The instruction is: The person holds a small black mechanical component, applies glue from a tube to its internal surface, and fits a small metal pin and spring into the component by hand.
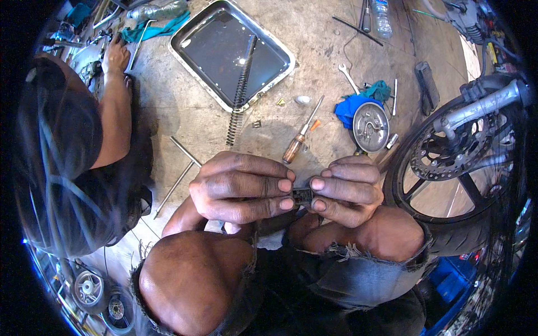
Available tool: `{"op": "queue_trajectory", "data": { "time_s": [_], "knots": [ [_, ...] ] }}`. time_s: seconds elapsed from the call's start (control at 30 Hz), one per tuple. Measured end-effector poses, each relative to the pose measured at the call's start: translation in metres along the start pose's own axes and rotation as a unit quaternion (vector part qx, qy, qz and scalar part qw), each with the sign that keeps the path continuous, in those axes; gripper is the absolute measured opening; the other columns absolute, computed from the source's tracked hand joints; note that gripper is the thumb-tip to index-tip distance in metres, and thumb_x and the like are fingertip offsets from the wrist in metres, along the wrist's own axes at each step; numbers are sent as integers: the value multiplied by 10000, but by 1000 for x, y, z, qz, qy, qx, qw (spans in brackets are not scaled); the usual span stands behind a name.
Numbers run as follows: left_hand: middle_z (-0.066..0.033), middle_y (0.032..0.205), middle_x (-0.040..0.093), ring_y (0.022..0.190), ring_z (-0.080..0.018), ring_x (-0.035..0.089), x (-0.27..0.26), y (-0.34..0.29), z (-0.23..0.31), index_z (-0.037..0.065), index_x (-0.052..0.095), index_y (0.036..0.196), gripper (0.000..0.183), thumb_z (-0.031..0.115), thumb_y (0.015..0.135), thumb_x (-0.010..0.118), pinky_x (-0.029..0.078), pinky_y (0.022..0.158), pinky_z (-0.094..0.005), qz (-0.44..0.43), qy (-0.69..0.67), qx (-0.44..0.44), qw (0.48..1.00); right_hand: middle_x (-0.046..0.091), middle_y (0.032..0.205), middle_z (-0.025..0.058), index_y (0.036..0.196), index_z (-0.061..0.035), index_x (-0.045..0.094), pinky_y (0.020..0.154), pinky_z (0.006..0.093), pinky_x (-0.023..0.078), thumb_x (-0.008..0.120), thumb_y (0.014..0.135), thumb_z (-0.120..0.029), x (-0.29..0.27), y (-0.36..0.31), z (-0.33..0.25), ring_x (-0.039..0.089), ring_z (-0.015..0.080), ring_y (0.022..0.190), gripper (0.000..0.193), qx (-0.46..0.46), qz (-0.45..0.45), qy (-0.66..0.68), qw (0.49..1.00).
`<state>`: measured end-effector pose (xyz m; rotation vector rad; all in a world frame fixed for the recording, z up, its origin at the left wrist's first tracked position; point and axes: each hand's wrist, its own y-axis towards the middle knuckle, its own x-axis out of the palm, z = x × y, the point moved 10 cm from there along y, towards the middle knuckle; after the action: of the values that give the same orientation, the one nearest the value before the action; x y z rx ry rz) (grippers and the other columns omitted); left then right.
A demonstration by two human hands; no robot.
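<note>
Between my fingertips, above my knees, sits a small black rectangular part (pixel 303 196) with a recessed face; I cannot tell its kind. The fingers of my left hand (pixel 241 187) pinch its left end. My right hand (pixel 350 189) grips the right end, thumb and fingers closed. Dark grime covers the fingertips of both hands. Just beyond them on the floor lies a wooden-handled screwdriver (pixel 294 148), with a small orange piece (pixel 315 125) beside its shaft. A T-handle wrench (pixel 178 180) lies left of my left hand, partly hidden by it.
A black metal tray (pixel 178 51) carries one end of a long coil spring (pixel 241 92). To the right are a round metal dish (pixel 370 127), a spanner (pixel 348 78), and a wheel with a brake disc (pixel 448 154). Another person (pixel 61 151) works at left, arm reaching forward.
</note>
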<state>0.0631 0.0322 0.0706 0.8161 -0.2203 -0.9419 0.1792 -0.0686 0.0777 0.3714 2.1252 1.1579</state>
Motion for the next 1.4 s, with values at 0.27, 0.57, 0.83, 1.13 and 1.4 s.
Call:
{"op": "queue_trajectory", "data": {
  "time_s": [0.27,0.57,0.83,1.13,1.4],
  "knots": [
    [-99,913,668,883,-284,692,1,3,-1,21,730,896,316,288,928,564,587,695,-350,7,-8,-2,1000,688,1000,22,975,-148,676,684,279,538,754,753,-145,-2,-1,2,626,180,870,236,4,-3,11,1000],
    [-131,857,658,838,-252,681,-1,12,-33,-12,705,853,303,84,608,854,558,710,-347,14,-35,-166,985,667,845,123,935,15,659,614,344,501,845,723,-257,1,-7,34,623,239,716,392,109,88,135,981],
    [-114,871,677,855,-232,658,0,4,-52,16,701,855,368,88,551,898,526,741,-337,37,-12,-280,959,647,829,147,935,24,625,626,358,488,831,698,-197,2,-13,49,613,255,710,384,181,94,120,972],
    [-119,855,677,832,-222,657,-1,6,-50,15,703,834,367,92,534,901,525,721,-330,42,-1,-280,959,643,828,155,933,30,604,649,367,482,837,697,-201,7,-21,55,617,263,730,405,212,111,160,958],
    [-116,828,654,806,-220,652,-1,10,-51,3,694,804,352,89,537,906,522,704,-323,47,-12,-274,960,627,855,161,957,33,576,685,370,476,815,715,-202,11,-33,59,606,263,751,413,247,148,201,936]
  ]
}}
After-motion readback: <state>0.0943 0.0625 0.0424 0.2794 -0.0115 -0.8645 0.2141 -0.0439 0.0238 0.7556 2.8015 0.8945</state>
